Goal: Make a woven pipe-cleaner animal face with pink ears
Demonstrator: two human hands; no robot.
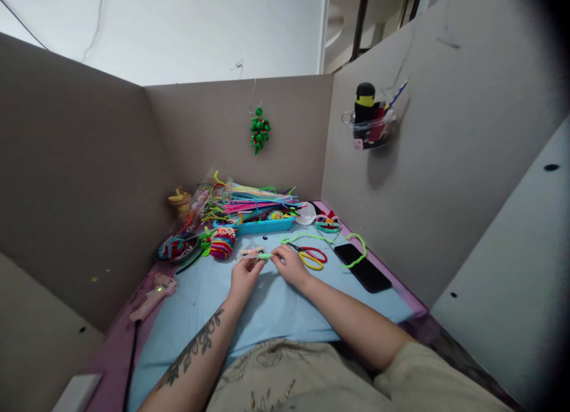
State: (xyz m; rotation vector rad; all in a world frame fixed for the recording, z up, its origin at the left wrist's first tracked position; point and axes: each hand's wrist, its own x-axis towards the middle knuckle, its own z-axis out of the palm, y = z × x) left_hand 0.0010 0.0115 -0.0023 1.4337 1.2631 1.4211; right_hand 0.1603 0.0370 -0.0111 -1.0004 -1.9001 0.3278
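Observation:
Between my two hands, over the front part of the blue cloth, is a short light green pipe cleaner piece (264, 256). It looks coiled. My left hand (244, 275) pinches its left end, and my right hand (290, 265) has its fingertips closed on the right end. Just behind my fingers lies a small multicoloured piece (253, 250), partly hidden. Beside my right hand rest scissors (314, 257) with red and yellow handles. A long green pipe cleaner (364, 246) curves from near my right hand across a black phone (363, 268); whether it joins the held piece, I cannot tell.
A blue tray (262, 226) heaped with pipe cleaners (262, 204) stands at the back. Left of centre sits a striped fuzzy ball (222, 243), near a dark bowl (178, 247). A pink glue gun (155, 294) lies at left. Grey panels (240, 133) enclose the table.

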